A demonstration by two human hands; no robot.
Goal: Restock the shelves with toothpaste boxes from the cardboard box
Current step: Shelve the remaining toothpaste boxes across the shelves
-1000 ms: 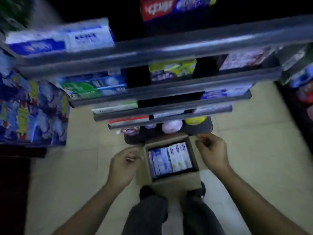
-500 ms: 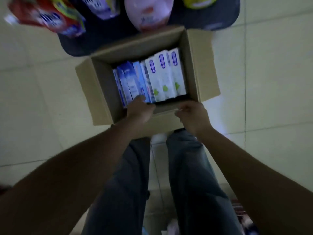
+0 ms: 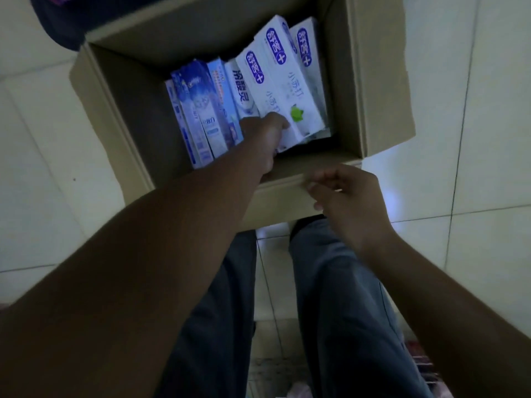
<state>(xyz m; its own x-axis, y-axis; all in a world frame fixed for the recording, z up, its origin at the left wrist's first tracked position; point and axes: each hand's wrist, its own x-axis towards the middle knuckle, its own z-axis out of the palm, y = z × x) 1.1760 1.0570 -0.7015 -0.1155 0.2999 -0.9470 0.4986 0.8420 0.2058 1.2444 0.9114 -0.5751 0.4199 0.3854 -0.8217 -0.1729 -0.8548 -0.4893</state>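
An open cardboard box [image 3: 379, 81] stands on the tiled floor in front of my legs. Inside it stand several toothpaste boxes: blue ones [image 3: 201, 110] on the left, white ones with purple logos [image 3: 287, 73] on the right. My left hand [image 3: 267, 139] reaches into the box and grips the near end of the white toothpaste boxes, which are tilted upward. My right hand [image 3: 344, 196] hovers at the box's near wall with fingers loosely curled, holding nothing.
Pale floor tiles [image 3: 474, 139] surround the box. A dark shelf base [image 3: 57, 21] shows at the top left corner. My legs in dark trousers [image 3: 330, 311] stand right behind the box.
The view has dropped from the shelves onto the box. My left hand went from the left flap into the box and took hold of white toothpaste boxes, tilting them up. My right hand came to the near wall.
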